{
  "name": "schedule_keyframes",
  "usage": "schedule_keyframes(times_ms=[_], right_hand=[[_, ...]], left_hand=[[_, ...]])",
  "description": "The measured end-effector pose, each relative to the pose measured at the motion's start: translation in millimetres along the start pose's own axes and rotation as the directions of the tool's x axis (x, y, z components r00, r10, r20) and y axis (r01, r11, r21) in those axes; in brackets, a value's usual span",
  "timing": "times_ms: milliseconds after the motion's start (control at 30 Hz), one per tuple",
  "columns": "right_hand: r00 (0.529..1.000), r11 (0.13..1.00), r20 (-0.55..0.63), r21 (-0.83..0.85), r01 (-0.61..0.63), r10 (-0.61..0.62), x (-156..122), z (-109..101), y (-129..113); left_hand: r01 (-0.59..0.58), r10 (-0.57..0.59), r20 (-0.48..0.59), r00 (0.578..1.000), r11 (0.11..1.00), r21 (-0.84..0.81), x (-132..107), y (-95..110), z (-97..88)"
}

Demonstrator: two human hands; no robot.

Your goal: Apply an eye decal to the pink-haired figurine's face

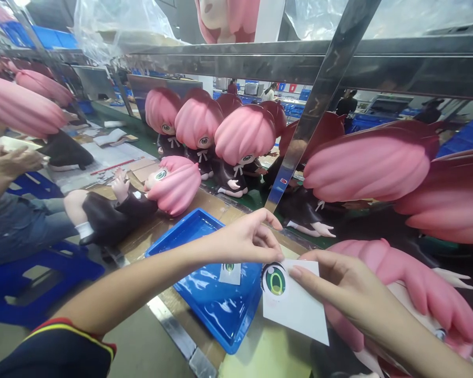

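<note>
Nearest the camera, the right hand pinches a white rectangular backing sheet by its upper edge, thumb on top. The left hand reaches across and pinches, between thumb and forefinger, the round green-and-black eye sticker at the sheet's top left corner. Just left of them lies a shallow blue plastic tray (wet-looking, glossy) with a second small eye sticker sheet in it. Under the right wrist rests a large pink-haired doll head. Farther back a pink-haired figure in a black dress lies on the bench, and behind it stands a row of upright matching figures.
</note>
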State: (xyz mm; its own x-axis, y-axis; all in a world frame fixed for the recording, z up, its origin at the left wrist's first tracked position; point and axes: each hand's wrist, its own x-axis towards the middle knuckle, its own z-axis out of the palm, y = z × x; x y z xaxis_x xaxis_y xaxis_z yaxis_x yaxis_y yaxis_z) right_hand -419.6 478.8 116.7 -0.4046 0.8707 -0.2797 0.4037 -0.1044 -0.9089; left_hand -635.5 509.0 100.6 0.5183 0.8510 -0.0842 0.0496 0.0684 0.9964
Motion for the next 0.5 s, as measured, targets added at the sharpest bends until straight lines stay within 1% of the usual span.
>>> schedule_keyframes(times_ms=[67,133,200,300,400,500], right_hand=[[1.000,1.000,0.020,0.020,0.004,-0.005,3,-1,7],[1.000,1.000,0.010,0.013,-0.009,0.008,5,-1,12],[1.000,0.998,0.003,-0.053,0.018,-0.018,6,-1,14],[0.998,0.986,-0.001,-0.151,0.065,-0.066,5,-2,12],[1.000,0.990,-0.016,-0.139,0.021,-0.024,1,-2,9],[0.999,0.992,0.010,-0.125,-0.033,0.034,2,-3,13]], left_hand=[[-0.013,0.013,-0.018,1.000,1.000,0.008,2,1,-0.4],[-0.021,0.021,-0.022,1.000,1.000,0.012,3,2,-0.4],[-0.019,0.019,0.003,1.000,1.000,0.011,3,3,0.4],[-0.010,0.009,0.077,0.997,1.000,0.007,5,2,2.5],[-0.009,0.008,0.126,0.992,1.000,0.005,6,1,2.5],[-0.006,0.005,0.137,0.991,1.000,0.006,7,1,-1.2]])
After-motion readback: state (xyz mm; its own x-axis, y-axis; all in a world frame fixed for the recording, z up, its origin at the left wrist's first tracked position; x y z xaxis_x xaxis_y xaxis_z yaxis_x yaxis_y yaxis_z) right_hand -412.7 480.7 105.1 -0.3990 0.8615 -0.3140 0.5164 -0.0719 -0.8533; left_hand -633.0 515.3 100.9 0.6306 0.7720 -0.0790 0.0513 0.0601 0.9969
